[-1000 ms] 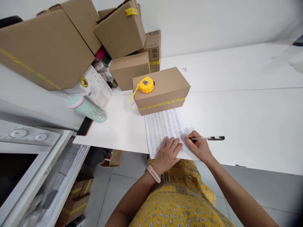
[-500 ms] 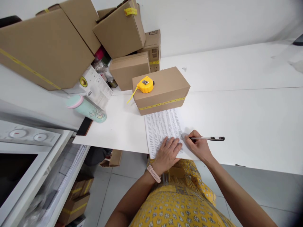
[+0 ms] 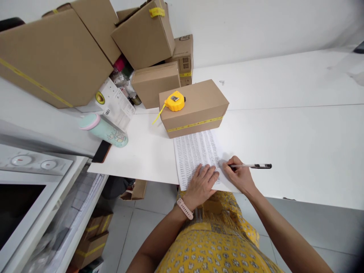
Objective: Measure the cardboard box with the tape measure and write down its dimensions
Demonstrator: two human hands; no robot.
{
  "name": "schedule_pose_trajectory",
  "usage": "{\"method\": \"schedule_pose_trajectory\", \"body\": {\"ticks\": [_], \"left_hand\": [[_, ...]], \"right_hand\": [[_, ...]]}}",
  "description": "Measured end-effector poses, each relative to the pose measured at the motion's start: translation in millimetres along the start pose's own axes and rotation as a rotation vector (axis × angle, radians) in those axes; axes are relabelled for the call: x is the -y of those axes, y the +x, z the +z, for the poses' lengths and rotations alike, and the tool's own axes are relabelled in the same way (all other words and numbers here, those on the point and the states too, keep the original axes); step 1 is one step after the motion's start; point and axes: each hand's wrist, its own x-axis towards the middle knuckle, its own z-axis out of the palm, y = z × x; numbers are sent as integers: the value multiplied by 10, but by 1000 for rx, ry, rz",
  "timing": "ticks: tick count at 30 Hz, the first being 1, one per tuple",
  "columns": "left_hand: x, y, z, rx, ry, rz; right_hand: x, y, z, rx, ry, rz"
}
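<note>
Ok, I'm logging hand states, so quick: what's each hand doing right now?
Left hand: open, laid on the paper, holding nothing visible.
Right hand: closed, holding the pen.

A white worktop (image 3: 290, 144) spans the centre and right, meeting a pale wall (image 3: 256, 26) above; grey tiled floor (image 3: 150, 231) shows below. A white two-dial appliance (image 3: 48, 177) stands lower left.

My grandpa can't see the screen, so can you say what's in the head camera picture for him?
A right hand holds a pen at a sheet of small text, and the left hand rests on the sheet. At its far edge sits a cardboard box with a yellow tape measure on top.
</note>
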Motion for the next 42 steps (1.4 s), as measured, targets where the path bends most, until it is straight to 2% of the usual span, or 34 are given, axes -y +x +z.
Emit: {"method": "schedule_pose_trajectory", "body": {"ticks": [16, 27, 29, 32, 35, 39, 40, 42], "left_hand": [[-2, 2, -24, 6, -14, -5], [1, 2, -19, 11, -14, -5], [7, 3, -22, 11, -17, -3], [12, 4, -24, 13, -31, -5], [1, 4, -23, 21, -76, -15], [19, 14, -135, -17, -279, -60], [51, 28, -209, -68, -338, -80], [172, 86, -423, -253, -405, -148]], "right_hand": [[29, -7, -10, -7, -53, -5], [43, -7, -4, -15, -2, -8], [23, -17, -2, -41, 6, -15], [-6, -24, -18, -149, -14, -20], [-31, 12, -82, -161, -188, -93], [-99, 120, -235, -35, -650, -346], [-128, 145, -270, -20, -759, -391], [-192, 182, -315, -20, -914, -444]]}}
